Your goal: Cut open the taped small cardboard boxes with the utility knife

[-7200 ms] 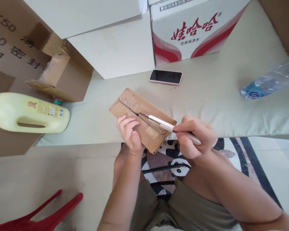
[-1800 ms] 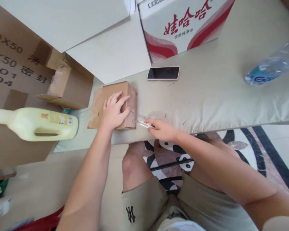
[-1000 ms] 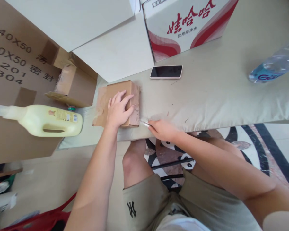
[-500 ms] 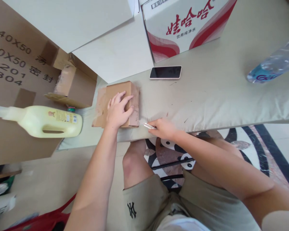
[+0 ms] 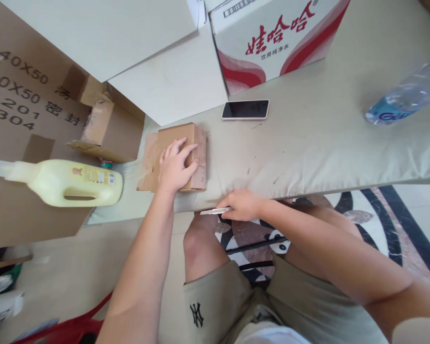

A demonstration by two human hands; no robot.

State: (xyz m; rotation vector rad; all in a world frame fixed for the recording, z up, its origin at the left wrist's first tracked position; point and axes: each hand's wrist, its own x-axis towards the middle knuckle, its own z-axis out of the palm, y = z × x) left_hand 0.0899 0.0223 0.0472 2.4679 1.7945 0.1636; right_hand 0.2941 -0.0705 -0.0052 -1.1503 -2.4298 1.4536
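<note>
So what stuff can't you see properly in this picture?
All in the head view:
Cutter: its back end is hidden inside the right hand.
Small cardboard box: part of its top is covered by the left hand.
Clear bottle: its far end is cut off by the right edge.
Yellow jug: the label's fine print is too small to read.
Red thing: cut off by the bottom edge.

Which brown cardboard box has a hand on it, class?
The small, rectangular brown cardboard box beneath the left hand; the brown cardboard boxes farther left are untouched.
</note>
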